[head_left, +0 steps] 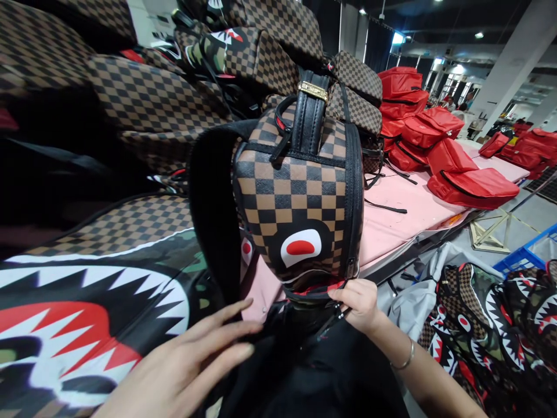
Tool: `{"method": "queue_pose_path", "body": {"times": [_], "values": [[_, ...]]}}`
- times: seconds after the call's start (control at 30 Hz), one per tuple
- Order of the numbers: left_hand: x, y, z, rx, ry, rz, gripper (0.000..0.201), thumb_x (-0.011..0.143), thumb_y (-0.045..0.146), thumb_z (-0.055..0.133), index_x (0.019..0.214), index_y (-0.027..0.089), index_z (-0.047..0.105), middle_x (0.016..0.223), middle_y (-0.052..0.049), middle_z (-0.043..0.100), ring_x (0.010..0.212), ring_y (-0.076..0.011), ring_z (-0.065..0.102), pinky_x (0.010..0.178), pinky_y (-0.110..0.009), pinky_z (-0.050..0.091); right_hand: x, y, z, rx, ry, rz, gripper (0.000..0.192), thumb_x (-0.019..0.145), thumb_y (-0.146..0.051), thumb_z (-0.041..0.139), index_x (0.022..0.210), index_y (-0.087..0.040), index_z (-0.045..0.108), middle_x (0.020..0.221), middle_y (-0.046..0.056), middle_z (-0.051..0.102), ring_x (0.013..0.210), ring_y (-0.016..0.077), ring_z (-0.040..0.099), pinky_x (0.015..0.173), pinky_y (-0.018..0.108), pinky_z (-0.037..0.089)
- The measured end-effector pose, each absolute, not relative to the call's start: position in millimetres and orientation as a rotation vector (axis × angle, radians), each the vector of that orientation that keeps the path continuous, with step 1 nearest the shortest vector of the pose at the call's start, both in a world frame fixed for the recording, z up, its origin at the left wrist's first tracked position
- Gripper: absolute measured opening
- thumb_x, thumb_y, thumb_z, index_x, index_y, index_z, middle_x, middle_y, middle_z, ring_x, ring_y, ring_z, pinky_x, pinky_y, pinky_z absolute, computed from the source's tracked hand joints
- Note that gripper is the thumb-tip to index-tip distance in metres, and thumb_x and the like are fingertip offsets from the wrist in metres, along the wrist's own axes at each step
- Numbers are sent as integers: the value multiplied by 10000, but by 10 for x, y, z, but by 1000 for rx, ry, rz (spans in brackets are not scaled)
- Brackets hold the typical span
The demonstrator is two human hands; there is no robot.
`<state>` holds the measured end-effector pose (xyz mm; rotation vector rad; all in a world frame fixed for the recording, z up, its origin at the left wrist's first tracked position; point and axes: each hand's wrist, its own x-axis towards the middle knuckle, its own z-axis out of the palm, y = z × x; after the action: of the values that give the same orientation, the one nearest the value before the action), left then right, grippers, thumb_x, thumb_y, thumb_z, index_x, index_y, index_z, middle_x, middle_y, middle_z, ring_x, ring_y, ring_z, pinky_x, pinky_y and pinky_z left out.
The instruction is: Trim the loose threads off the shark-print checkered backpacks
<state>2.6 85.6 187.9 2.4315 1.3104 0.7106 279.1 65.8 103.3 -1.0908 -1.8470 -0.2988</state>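
Observation:
A brown-and-black checkered backpack stands before me, with a red-and-white eye on its side and a black top handle bearing a gold plate. My right hand is closed at its lower right edge, thumb and fingers pinching the zipper end near a dangling cord. My left hand is open, fingers stretched out beside the bag's lower left, holding nothing. A black strap curves down the bag's left side. Close to my left hand lies another backpack with a printed shark mouth.
Checkered backpacks are piled high at the left and behind. Red bags sit on the pink table. Below right, finished-looking shark-print backpacks lie heaped near a blue crate. A white pillar rises farther back.

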Motion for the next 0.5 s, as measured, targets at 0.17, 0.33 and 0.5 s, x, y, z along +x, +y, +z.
{"method": "queue_pose_path", "body": {"times": [0.17,0.33,0.5], "values": [[526,902,1943,2187,1052,806,294,825,379,430,996,300,657,902,15,710,733,-156,666,701,-232,540,2784,661,1061,-1136,-1919,-261,315,855,-176,370,740,-186,663,576,25,583,499,101,509,504,218,374],[872,1198,1872,2110,996,803,360,755,228,399,1018,199,643,1019,-19,685,911,-162,643,869,-296,497,2760,658,1213,-1107,-1961,-269,357,871,-187,349,670,-184,644,495,-1,512,462,92,459,473,209,342],[858,1301,1851,1997,1042,841,312,788,307,420,963,193,651,964,-16,699,885,-159,649,862,-286,497,2691,675,1257,-1059,-1953,-312,367,876,-172,351,659,-182,647,467,-10,463,452,95,417,459,218,308]]}}
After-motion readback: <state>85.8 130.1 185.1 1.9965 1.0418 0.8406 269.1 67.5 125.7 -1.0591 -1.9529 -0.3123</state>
